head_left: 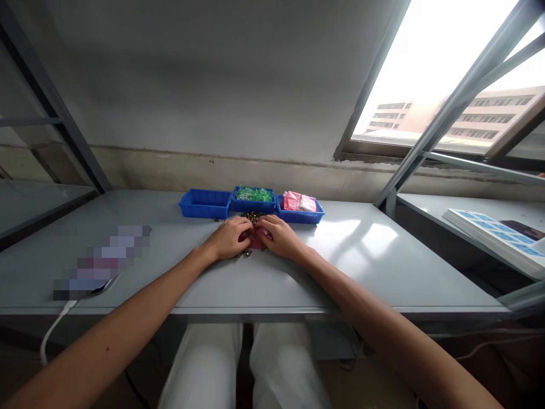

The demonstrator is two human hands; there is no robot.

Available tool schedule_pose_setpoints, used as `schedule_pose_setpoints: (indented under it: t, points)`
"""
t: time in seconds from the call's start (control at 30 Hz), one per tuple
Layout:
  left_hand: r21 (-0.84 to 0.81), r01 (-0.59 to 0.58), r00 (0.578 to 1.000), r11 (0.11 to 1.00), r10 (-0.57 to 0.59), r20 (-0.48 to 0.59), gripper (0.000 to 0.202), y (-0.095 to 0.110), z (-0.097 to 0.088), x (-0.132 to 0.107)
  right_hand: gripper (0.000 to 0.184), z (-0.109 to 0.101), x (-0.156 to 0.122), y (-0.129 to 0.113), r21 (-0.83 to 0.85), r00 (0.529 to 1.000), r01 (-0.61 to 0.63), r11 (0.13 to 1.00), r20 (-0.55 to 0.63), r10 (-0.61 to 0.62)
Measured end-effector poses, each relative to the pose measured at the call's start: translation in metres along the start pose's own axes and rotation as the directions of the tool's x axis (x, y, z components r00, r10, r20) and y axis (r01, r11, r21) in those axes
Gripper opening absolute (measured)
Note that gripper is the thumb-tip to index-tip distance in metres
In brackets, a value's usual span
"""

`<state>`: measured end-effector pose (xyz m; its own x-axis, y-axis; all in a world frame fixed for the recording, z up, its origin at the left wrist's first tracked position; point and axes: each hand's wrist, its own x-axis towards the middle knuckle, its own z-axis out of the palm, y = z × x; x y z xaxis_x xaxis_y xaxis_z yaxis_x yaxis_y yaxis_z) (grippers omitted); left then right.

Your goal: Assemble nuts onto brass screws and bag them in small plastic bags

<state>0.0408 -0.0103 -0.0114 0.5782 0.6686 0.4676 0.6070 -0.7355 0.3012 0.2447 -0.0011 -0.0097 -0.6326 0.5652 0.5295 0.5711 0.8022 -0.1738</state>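
Note:
My left hand (230,237) and my right hand (279,234) meet at the middle of the grey table, fingers curled in towards each other. Between them is a small red plastic bag (256,243), gripped at its upper part by the fingers of both hands. What is inside the bag cannot be made out. Just behind the fingertips lies a pile of small brass-coloured metal parts (254,216), partly hidden by the hands. A few loose metal pieces (243,254) are scattered in front of the left hand.
Along the back stand a blue bin (205,211) with nothing seen in it, a blue bin of green packets (254,195) and a blue bin of pink bags (299,201). A blurred-out device with a white cable (63,312) lies left. Metal posts (426,136) flank the table (383,272).

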Motion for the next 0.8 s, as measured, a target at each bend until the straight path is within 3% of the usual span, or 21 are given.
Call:
schedule_pose_setpoints:
  t: [0.13, 0.37, 0.5, 0.57, 0.67, 0.73, 0.8]
  points:
    - [0.067, 0.047, 0.999, 0.997, -0.047, -0.005, 0.015, -0.009, -0.006, -0.003, 0.020, 0.002, 0.000, -0.003, -0.042, 0.997, 0.046, 0.998, 0.057, -0.044]
    - [0.209, 0.154, 0.988, 0.966, -0.156, -0.007, 0.017, -0.013, -0.015, -0.005, 0.028, 0.002, -0.002, 0.005, -0.191, 0.982, -0.180, 0.965, 0.019, 0.187]
    - [0.215, 0.220, 0.975, 0.952, -0.208, -0.074, 0.017, -0.008, -0.018, -0.004, 0.027, 0.001, -0.001, 0.003, -0.241, 0.961, -0.273, 0.931, -0.033, 0.273]
    - [0.153, 0.170, 0.983, 0.974, -0.158, -0.088, 0.017, -0.004, -0.018, -0.003, 0.026, -0.001, 0.000, 0.001, -0.220, 0.972, -0.234, 0.947, -0.056, 0.227]
    - [0.058, 0.061, 0.998, 0.996, -0.061, -0.001, 0.019, 0.000, -0.015, -0.002, 0.023, -0.004, 0.001, -0.003, -0.137, 0.997, -0.072, 0.988, 0.022, 0.076]
    - [0.042, 0.056, 0.997, 0.998, -0.058, 0.043, 0.020, 0.001, -0.013, -0.001, 0.022, -0.005, 0.002, -0.004, -0.114, 0.996, -0.024, 0.993, 0.087, 0.034]
    - [0.057, 0.105, 0.994, 0.993, -0.107, 0.026, 0.019, -0.001, -0.010, -0.001, 0.026, -0.006, 0.001, -0.004, -0.140, 0.994, -0.057, 0.988, 0.085, 0.070]
